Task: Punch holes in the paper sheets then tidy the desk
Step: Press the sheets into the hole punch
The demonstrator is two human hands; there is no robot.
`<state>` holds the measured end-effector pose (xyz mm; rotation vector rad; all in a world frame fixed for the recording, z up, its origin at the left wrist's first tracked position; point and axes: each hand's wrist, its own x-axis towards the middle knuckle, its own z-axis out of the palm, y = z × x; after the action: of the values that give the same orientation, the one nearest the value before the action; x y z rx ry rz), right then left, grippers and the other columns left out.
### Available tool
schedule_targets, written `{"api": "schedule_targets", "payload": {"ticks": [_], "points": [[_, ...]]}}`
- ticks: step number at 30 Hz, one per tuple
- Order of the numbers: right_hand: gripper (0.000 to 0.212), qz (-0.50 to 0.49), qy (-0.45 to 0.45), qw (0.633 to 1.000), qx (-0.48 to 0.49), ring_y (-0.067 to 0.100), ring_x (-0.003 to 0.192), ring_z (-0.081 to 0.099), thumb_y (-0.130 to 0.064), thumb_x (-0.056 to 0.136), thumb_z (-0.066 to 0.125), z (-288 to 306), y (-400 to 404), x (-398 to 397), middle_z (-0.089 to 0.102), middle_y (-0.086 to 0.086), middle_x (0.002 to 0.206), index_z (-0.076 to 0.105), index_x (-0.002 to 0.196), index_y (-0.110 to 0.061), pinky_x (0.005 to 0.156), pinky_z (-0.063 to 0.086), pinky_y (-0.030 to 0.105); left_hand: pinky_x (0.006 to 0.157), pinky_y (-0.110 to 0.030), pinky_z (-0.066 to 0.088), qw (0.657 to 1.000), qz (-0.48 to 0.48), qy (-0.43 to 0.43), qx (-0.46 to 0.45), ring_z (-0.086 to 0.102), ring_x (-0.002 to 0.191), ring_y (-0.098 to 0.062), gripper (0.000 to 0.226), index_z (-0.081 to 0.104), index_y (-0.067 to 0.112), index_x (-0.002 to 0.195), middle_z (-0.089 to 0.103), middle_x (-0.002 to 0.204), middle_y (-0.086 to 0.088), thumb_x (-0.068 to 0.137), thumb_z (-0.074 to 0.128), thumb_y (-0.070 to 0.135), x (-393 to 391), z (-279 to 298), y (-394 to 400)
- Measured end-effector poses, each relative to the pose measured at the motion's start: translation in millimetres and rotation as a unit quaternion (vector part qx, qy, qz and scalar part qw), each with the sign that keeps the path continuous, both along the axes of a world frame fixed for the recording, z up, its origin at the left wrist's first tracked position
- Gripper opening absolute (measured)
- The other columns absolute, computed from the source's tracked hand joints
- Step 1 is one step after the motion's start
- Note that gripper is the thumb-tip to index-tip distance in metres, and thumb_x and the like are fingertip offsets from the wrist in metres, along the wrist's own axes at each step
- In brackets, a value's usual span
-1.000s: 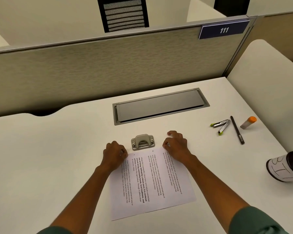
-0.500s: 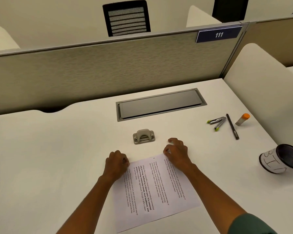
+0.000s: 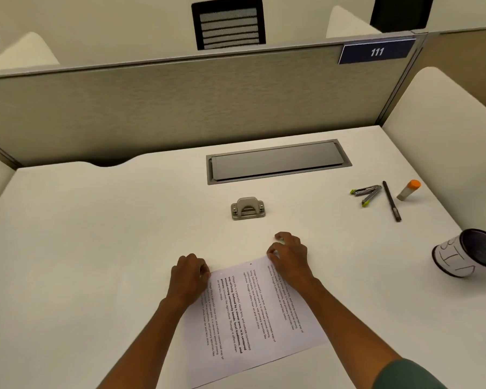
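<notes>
Paper sheets (image 3: pixel 253 313) already punched by the look of one small hole near the top edge, pinched at both far corners by left hand (image 3: pixel 190 276) and right hand (image 3: pixel 289 255), lying apart from hole punch (image 3: pixel 247 208), with pens (image 3: pixel 366 193), glue stick (image 3: pixel 408 189) and tipped cup (image 3: pixel 460 258) not yet tidied.

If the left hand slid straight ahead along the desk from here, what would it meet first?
Probably nothing soon: the left hand points at bare desk. The hole punch sits off to its right, though the exact heading is uncertain.
</notes>
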<state>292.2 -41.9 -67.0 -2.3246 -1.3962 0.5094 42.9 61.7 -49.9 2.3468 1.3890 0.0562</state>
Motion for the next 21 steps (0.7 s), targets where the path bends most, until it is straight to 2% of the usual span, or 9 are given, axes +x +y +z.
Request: {"api": "schedule_targets", "payload": {"ticks": [6, 10, 13, 15, 21], "points": [[0.023, -0.017, 0.01, 0.999, 0.044, 0.02, 0.129, 0.039, -0.024, 0.094, 0.053, 0.6, -18.0, -19.4, 0.045, -0.001, 0.141, 0.068, 0.111, -0.02, 0.108, 0.027, 0.039, 0.079, -0.039, 0.046, 1.0, 0.029, -0.007, 0.004, 0.053, 0.091, -0.023, 0.009, 0.065, 0.012, 0.083, 0.063, 0.089, -0.001, 0.088, 0.06, 0.018, -29.5, 1.2, -13.1], [0.024, -0.084, 0.053, 0.99, 0.096, 0.02, 0.12, 0.047, -0.022, 0.095, 0.055, 7.7, -38.9, -40.4, 0.053, 0.002, 0.131, 0.065, 0.116, -0.017, 0.102, 0.039, 0.034, 0.073, -0.039, 0.048, 0.998, 0.051, -0.025, -0.01, 0.055, 0.084, -0.024, 0.01, 0.063, 0.011, 0.079, 0.065, 0.083, -0.002, 0.087, 0.058, 0.014, -44.9, 5.3, -20.2], [0.023, -0.162, 0.121, 0.969, 0.144, 0.017, 0.107, 0.057, -0.016, 0.093, 0.058, 16.0, -57.5, -59.4, 0.058, 0.005, 0.123, 0.064, 0.116, -0.015, 0.09, 0.047, 0.027, 0.064, -0.035, 0.049, 0.995, 0.087, -0.042, -0.036, 0.058, 0.073, -0.023, 0.015, 0.059, 0.012, 0.07, 0.064, 0.075, -0.003, 0.085, 0.056, 0.011, -54.2, 10.5, -23.6], [0.025, -0.217, 0.155, 0.951, 0.156, 0.014, 0.096, 0.059, -0.014, 0.093, 0.059, 22.0, -68.7, -70.3, 0.059, 0.006, 0.12, 0.063, 0.118, -0.013, 0.082, 0.047, 0.022, 0.062, -0.033, 0.047, 0.992, 0.105, -0.052, -0.052, 0.059, 0.071, -0.023, 0.016, 0.059, 0.013, 0.068, 0.064, 0.074, -0.003, 0.083, 0.056, 0.01, -60.2, 11.4, -25.2], [0.028, -0.328, 0.247, 0.906, 0.101, 0.014, 0.093, 0.057, -0.018, 0.094, 0.054, 27.3, -105.4, -106.5, 0.064, 0.006, 0.117, 0.061, 0.12, -0.014, 0.083, 0.047, 0.026, 0.059, -0.027, 0.04, 0.98, 0.158, -0.074, -0.099, 0.058, 0.069, -0.022, 0.012, 0.064, 0.009, 0.068, 0.063, 0.071, -0.002, 0.08, 0.061, 0.009, -79.7, 12.2, -40.0]]}}
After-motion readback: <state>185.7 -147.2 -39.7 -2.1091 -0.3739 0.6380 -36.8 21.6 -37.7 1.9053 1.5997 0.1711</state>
